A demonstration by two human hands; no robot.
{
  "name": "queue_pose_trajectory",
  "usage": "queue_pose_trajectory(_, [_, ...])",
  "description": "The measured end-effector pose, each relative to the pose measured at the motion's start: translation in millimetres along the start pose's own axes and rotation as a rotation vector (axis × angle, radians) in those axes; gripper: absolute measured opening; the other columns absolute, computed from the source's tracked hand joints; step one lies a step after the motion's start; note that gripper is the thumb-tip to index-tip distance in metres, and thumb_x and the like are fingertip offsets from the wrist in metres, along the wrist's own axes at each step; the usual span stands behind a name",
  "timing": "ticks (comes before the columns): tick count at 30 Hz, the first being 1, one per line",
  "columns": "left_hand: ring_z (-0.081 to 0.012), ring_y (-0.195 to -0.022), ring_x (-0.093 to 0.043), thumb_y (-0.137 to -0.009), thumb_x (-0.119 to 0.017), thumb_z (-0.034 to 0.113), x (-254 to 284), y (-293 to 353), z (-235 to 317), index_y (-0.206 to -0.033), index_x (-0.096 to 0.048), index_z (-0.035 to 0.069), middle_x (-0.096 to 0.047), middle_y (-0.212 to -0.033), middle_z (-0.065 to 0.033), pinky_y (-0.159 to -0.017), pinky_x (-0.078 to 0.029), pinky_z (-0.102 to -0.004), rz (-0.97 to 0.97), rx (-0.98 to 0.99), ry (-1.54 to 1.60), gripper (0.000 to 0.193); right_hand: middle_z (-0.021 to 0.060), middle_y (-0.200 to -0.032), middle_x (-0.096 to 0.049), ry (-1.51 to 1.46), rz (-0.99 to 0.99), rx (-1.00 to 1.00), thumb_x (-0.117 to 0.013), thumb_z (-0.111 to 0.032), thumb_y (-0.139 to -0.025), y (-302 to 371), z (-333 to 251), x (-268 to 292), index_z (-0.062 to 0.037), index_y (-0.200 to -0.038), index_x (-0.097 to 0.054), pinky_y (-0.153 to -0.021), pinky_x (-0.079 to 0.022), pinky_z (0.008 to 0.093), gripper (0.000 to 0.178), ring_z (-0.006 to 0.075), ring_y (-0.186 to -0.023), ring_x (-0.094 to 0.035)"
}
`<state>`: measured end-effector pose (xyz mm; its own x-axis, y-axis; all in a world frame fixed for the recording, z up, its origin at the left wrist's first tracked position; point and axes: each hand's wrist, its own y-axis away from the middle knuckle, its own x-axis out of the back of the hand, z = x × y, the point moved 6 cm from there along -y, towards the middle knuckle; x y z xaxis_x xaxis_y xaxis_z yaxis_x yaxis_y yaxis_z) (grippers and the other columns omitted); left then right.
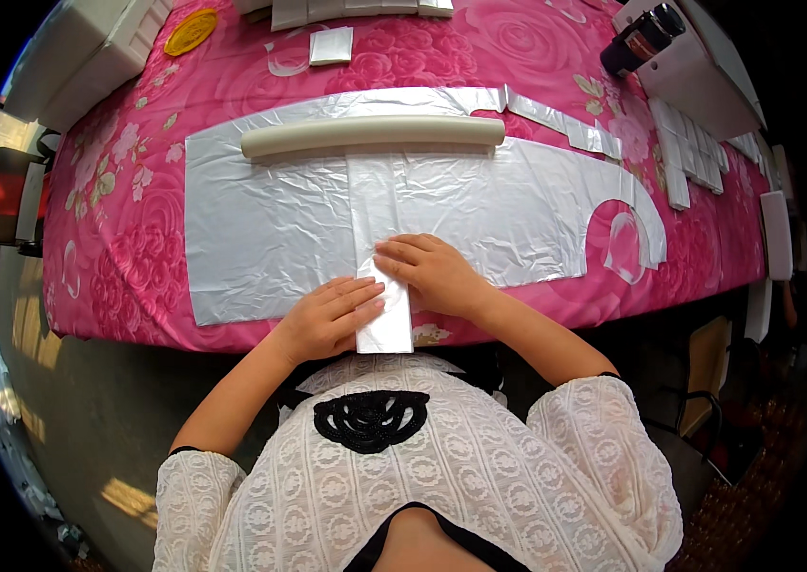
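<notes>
A long folded strip of shiny white plastic film (385, 332) runs from the middle of the table to its near edge, right in front of me. My left hand (329, 313) lies on the strip's left side with its fingers stretched out. On the right side, a little farther up, my right hand (434, 275) rests flat with its fingers extended. Beneath is a wide, wrinkled silvery plastic sheet (265, 224) with a handle-like cutout at its right end. An off-white tube (375, 136) lies across the far part of the sheet and over the strip's far end.
Pink floral cloth (127, 257) covers the table. White boxes (89, 71) stand at the far left. A yellow round thing (191, 32), a small folded white packet (331, 46) and a dark bottle (643, 40) are farther back. Several folded white packets (687, 148) lie at right.
</notes>
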<state>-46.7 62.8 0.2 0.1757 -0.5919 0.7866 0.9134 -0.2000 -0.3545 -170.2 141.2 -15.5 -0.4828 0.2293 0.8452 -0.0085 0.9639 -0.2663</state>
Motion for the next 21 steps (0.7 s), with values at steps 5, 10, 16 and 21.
queue_pose_trajectory(5, [-0.0272,-0.113,-0.049,-0.068,-0.065,0.020,-5.5,-10.5,-20.1,-0.116,-0.051,0.000,-0.051,-0.122,-0.0144,-0.098,-0.036,-0.0407,-0.062,0.125,-0.190,0.054,0.0067,-0.109,-0.058,0.104,0.066,0.008,-0.061,-0.010,-0.068,-2.7,4.0,1.0,-0.0055,-0.102,-0.060,-0.083,-0.045,0.0337,0.034,0.0227,-0.100,-0.054])
queue_pose_trajectory(10, [-0.0290,-0.095,-0.057,-0.071,-0.064,0.016,-8.7,-10.4,-39.6,-0.118,-0.050,-0.001,-0.058,-0.110,-0.0153,-0.082,-0.046,-0.0378,0.110,0.272,-0.039,0.052,0.0058,-0.092,-0.064,-0.068,0.130,-0.160,-0.058,-0.011,-0.075,-4.4,17.4,11.5,-0.0071,-0.094,-0.065,-0.069,-0.048,0.0325,0.020,0.0222,-0.082,-0.060])
queue_pose_trajectory(16, [-0.0324,-0.092,-0.059,-0.087,-0.051,0.020,-1.2,-12.5,-76.6,-0.118,-0.049,-0.003,-0.060,-0.106,-0.0184,-0.081,-0.046,-0.0361,0.527,0.954,0.700,0.039,0.0090,-0.063,-0.063,-0.470,0.037,-0.814,-0.058,-0.018,-0.080,-16.4,57.2,5.5,-0.0001,-0.081,-0.066,-0.055,-0.046,0.0289,0.020,0.0181,-0.056,-0.060])
queue_pose_trajectory(21, [-0.0313,-0.123,-0.037,-0.084,-0.052,0.030,0.8,-29.6,-42.4,-0.131,-0.034,-0.002,-0.035,-0.134,-0.0202,-0.100,-0.032,-0.0418,0.152,0.447,-0.139,0.060,0.0073,-0.060,-0.062,-0.524,-0.142,-0.911,-0.059,-0.019,-0.078,-27.6,68.9,3.3,0.0024,-0.079,-0.065,-0.052,-0.045,0.0263,0.022,0.0119,-0.050,-0.057])
